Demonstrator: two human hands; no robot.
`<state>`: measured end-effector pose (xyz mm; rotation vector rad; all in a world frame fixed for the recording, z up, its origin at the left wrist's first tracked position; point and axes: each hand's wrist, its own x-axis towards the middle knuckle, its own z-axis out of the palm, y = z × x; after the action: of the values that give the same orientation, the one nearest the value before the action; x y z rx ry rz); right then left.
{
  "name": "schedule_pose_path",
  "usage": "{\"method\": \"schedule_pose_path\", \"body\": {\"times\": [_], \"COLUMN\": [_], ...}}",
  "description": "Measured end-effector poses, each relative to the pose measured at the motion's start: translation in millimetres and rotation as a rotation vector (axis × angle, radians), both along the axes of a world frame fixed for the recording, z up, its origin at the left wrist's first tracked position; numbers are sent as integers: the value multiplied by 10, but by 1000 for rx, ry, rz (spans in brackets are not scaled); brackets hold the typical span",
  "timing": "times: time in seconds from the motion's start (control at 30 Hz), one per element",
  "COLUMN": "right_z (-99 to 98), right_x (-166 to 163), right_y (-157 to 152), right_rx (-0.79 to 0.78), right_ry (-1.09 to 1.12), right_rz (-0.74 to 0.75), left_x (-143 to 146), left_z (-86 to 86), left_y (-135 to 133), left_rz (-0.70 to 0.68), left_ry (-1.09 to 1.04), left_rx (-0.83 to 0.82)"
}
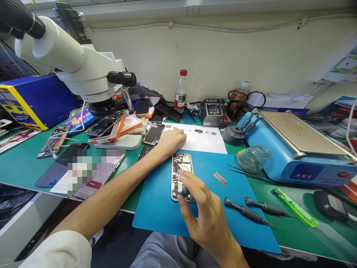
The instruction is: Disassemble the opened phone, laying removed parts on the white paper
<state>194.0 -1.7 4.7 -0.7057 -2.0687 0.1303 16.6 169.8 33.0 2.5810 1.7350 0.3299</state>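
Observation:
An opened phone [181, 168] lies face down on a blue mat [156, 201], its inner boards showing. My right hand [203, 208] is closed around a dark screwdriver handle [185, 192] held over the phone's lower half. My left hand [171, 142] rests curled at the phone's top edge, on a white paper sheet [206, 143] with small parts laid out on it; what its fingers hold, if anything, is hidden.
Two screwdrivers [251, 212], tweezers [245, 172], a metal strip [220, 178] and a glass jar [252, 158] lie right of the phone. A blue heating plate machine [295, 149] stands at right, a microscope [78, 63] at left with phones and screens beneath.

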Motion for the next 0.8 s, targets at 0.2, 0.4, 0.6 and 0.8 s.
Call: {"method": "schedule_pose_path", "body": {"times": [0.2,0.4,0.6,0.8], "right_z": [-13,-18,-12,-14], "right_x": [-9,-14,-1,-1], "right_y": [-3,13,2,-2], "right_rx": [-7,-2,-2,5], "right_ry": [5,-2,-2,-10], "right_rz": [4,1,-1,4], "left_x": [-406,-447,-368,-353], "left_z": [136,73,34,17], "left_y": [81,-29,-140,-274], "left_rz": [152,110,113,116], "left_ry": [-54,-49,-13,9], "left_rx": [19,-26,-74,-116]}}
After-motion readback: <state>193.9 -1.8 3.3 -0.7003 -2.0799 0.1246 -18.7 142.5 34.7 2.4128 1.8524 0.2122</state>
